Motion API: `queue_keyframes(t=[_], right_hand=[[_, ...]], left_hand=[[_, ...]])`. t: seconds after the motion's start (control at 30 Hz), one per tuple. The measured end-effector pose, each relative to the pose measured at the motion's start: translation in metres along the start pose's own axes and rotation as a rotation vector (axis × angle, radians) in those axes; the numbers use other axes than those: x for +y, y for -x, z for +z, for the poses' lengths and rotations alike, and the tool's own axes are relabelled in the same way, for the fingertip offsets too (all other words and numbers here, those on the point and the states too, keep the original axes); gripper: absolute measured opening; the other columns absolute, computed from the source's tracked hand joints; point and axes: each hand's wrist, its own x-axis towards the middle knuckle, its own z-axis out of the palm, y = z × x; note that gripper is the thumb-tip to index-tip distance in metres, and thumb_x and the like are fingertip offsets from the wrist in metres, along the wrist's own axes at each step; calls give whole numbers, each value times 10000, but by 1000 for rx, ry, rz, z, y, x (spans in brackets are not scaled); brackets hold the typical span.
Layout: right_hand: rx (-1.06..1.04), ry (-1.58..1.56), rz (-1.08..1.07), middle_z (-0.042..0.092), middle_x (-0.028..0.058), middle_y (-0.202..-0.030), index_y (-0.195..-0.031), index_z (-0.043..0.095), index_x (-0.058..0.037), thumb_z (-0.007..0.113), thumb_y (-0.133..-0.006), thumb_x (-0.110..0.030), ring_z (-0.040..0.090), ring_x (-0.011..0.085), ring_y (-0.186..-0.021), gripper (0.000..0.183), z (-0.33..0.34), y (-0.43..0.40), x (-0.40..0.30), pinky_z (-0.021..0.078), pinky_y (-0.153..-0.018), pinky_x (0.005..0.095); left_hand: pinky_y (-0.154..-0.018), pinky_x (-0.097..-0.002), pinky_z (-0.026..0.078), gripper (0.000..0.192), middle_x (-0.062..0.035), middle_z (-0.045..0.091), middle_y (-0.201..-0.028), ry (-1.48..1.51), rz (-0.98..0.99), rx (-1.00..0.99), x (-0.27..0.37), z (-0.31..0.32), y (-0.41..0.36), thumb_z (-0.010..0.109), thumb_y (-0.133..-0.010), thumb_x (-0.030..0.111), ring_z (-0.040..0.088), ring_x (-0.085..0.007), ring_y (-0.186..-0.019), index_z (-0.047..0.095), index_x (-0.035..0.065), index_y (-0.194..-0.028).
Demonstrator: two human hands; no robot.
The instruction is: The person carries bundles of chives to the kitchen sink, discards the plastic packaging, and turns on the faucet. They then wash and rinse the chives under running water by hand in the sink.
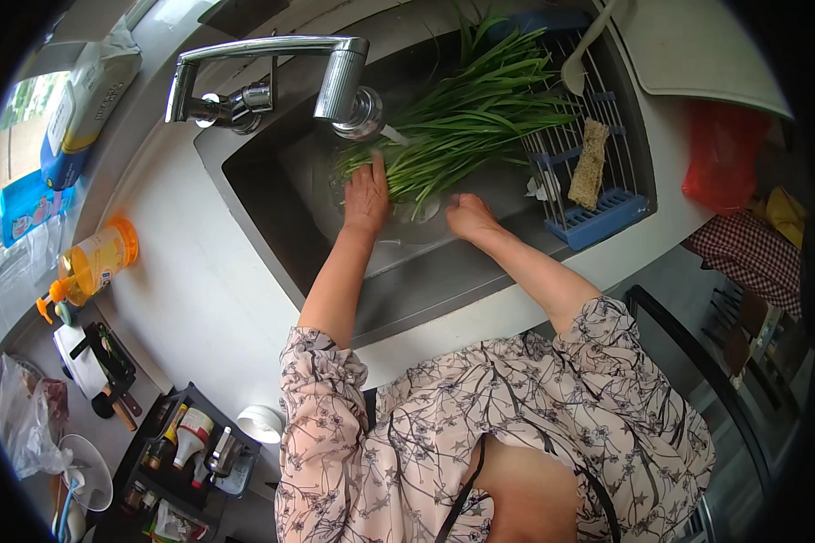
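A large bunch of long green leaves, apparently garlic chives (475,115), lies across the dark sink (272,237). Its pale stem ends are under the chrome faucet (345,81), from which water (395,135) runs. My left hand (367,193) is at those stem ends with its fingers against them; blur hides whether they grip. Below the leaves, my right hand (472,216) is curled, and I cannot tell what is inside it. A clear basin (414,234) seems to sit beneath the greens, mostly hidden by them.
On the sink's right side, a metal rack with blue ends (598,220) carries a loofah-like scrubber (589,163) and a light-coloured spoon (573,73). An orange pump bottle (98,261) stands on the left counter. Knives (85,360) and a condiment rack (190,441) are farther down.
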Motion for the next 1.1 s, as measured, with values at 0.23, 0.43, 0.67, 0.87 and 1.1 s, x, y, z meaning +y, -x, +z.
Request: queue_keyframes(t=[0.23,0.43,0.67,0.87,1.1], right_hand=[[-32,-178,60,609,135,-881,-1201,502,12,566,-802,-270,564,248,-850,492,-3,10,22,443,-771,329],[-108,-211,65,593,197,-1084,-1146,556,-9,581,-796,-325,538,336,-1062,473,-6,10,9,417,-902,375],[193,-244,-55,609,95,-683,-1044,576,39,621,-773,-279,565,153,-610,420,13,5,34,440,-579,300],[73,-351,3,641,171,-967,-1171,527,28,606,-763,-308,602,297,-939,535,-3,16,19,452,-825,351],[96,-353,28,648,164,-882,-1165,533,24,587,-778,-303,612,283,-888,510,2,27,2,455,-798,355]], left_hand=[[-849,-427,431,891,-200,427,-1169,71,-79,-107,17,-59,36,782,-602,187,463,-353,-1070,267,11,-1308],[-747,-451,481,366,-231,561,-962,223,-137,-162,2,-8,26,700,-678,108,575,-401,-859,510,-2,-972],[-692,-459,476,138,-192,605,-809,294,-88,-121,-5,-28,22,618,-739,83,598,-366,-780,575,3,-843],[-642,-405,470,105,-158,617,-774,541,-107,181,0,-52,24,633,-743,79,598,-321,-708,614,33,-836],[-631,-398,474,173,-116,582,-849,576,35,234,29,-50,-3,645,-735,96,597,-296,-713,606,65,-901]])
